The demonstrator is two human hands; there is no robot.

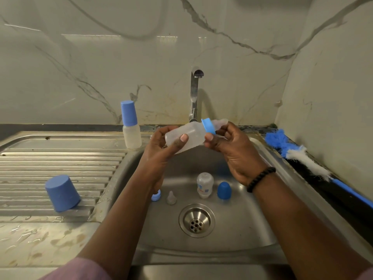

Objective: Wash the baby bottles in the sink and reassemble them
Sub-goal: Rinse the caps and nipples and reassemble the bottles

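Above the steel sink (238, 237) I hold a clear baby bottle (191, 136) on its side. My left hand (161, 146) grips its body. My right hand (228, 144) pinches the blue collar ring (209, 126) with the teat at the bottle's neck. In the basin lie a small clear bottle (204, 184), a dark blue cap (224, 190), a loose clear teat (171, 198) and a blue ring (156, 195), partly hidden by my left arm. A capped bottle (131, 126) stands at the basin's back left corner.
A blue cap (62, 193) lies upside down on the ribbed drainboard (60, 162) at left. The tap (194, 91) stands behind my hands, with no water running. A blue and white bottle brush (302, 156) lies along the right counter edge by the wall.
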